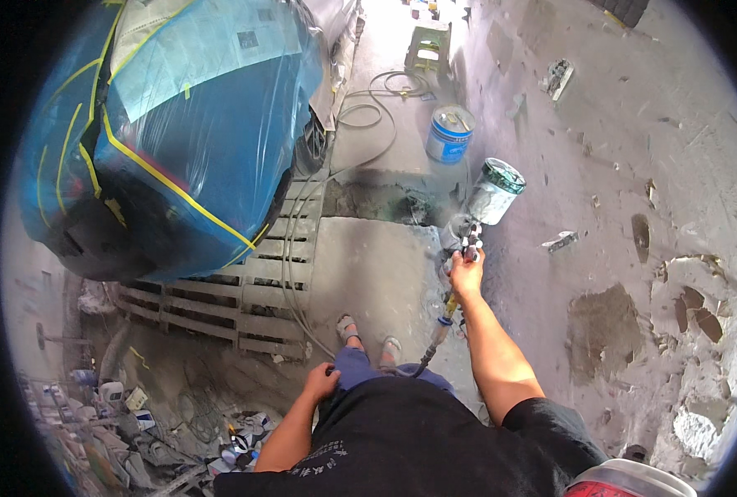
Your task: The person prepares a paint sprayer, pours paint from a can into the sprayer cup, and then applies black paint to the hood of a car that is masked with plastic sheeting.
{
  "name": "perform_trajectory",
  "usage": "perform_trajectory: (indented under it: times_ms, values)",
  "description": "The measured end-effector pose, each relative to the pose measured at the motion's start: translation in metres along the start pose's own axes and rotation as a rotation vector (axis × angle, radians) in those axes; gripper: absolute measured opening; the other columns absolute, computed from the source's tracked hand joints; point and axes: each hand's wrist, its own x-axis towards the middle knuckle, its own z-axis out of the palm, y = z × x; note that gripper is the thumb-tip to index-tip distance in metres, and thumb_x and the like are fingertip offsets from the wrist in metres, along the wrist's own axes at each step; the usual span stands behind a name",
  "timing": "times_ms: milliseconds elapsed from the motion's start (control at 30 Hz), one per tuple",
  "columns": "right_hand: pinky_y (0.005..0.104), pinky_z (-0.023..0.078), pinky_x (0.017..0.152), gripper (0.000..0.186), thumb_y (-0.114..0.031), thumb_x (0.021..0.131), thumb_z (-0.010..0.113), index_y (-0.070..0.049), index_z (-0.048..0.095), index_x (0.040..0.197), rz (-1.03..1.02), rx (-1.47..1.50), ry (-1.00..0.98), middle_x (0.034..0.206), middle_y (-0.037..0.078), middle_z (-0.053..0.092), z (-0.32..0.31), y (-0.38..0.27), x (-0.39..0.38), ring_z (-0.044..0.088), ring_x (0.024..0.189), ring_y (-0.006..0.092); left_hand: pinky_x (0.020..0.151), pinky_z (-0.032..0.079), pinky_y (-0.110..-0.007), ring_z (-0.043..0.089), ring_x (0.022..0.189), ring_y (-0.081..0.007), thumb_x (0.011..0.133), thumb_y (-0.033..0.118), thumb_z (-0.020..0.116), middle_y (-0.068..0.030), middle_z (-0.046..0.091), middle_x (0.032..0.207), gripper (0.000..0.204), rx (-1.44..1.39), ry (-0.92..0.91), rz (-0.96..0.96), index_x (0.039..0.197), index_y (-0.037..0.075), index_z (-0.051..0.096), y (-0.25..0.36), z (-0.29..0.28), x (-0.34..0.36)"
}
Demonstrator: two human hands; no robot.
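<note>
My right hand (467,273) is closed round the grip of a spray gun (471,240), held out in front beside the wall. From its lower end a yellow and blue fitting (445,318) leads into a dark air hose (425,361) that runs back toward my legs. Just beyond the gun shows a white paint can (494,197) with a green-stained rim; whether it touches the gun I cannot tell. My left hand (323,381) rests low by my left thigh with its fingers curled, and what they hold, if anything, is hidden.
A car (211,166) masked in blue film and yellow tape stands at the left, by a slatted pallet (260,286). A blue bucket (450,132), a coiled hose (385,99) and a green stool (429,50) lie ahead. Scrap (144,422) is heaped lower left; a chipped wall (617,248) rises right.
</note>
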Motion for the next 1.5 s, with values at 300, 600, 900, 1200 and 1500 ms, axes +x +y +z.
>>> perform_trajectory:
  times_ms: [300,600,900,1200,1500]
  values:
    - [0.0339,0.055,0.053,0.06,-0.014,0.092,0.061,-0.006,0.028,0.141,0.024,0.017,0.023,0.103,0.014,0.06,-0.014,0.002,-0.004,0.063,0.065,0.0193,0.093,0.049,-0.041,0.064,0.108,-0.0336,0.084,0.035,0.066,-0.0194,0.067,0.114,0.046,0.038,-0.049,-0.086,0.119,0.005,0.064,0.019,-0.002,-0.01]
    - [0.0283,0.05,0.048,0.044,-0.008,0.092,0.06,-0.009,0.036,0.13,-0.143,0.186,-0.085,0.092,0.007,0.056,-0.004,-0.003,-0.008,0.057,0.055,0.0149,0.091,0.049,-0.041,0.063,0.107,-0.0345,0.085,0.04,0.063,-0.0181,0.067,0.115,0.048,0.082,0.009,-0.055,0.117,0.005,0.064,0.002,0.012,-0.007]
    - [0.0255,0.04,0.049,0.033,-0.014,0.094,0.051,-0.008,0.056,0.126,-0.118,0.384,-0.465,0.068,0.006,0.061,0.005,-0.129,-0.094,0.052,0.052,0.0112,0.092,0.049,-0.042,0.063,0.104,-0.0344,0.085,0.035,0.065,-0.0201,0.066,0.114,0.046,-0.181,0.204,-0.122,0.118,0.003,0.063,0.008,0.022,-0.057]
    - [0.0272,0.05,0.058,0.027,-0.016,0.098,0.054,-0.004,0.053,0.123,-0.402,0.662,-0.909,0.128,0.023,0.056,0.009,-0.24,-0.181,0.06,0.069,0.018,0.112,0.03,-0.045,0.041,0.132,-0.0407,0.078,0.043,0.071,-0.023,0.048,0.139,0.09,-0.244,0.206,0.109,0.148,0.005,0.03,0.066,0.013,-0.089]
    - [0.0466,0.06,0.076,0.052,-0.032,0.104,0.042,-0.012,0.027,0.149,-0.626,0.688,-1.205,0.142,0.029,0.04,0.017,-0.319,-0.266,0.058,0.072,0.0159,0.091,0.045,-0.045,0.058,0.107,-0.0375,0.08,0.046,0.074,-0.0212,0.061,0.112,0.057,-0.331,0.084,0.546,0.118,0.006,0.058,0.106,0.01,-0.065]
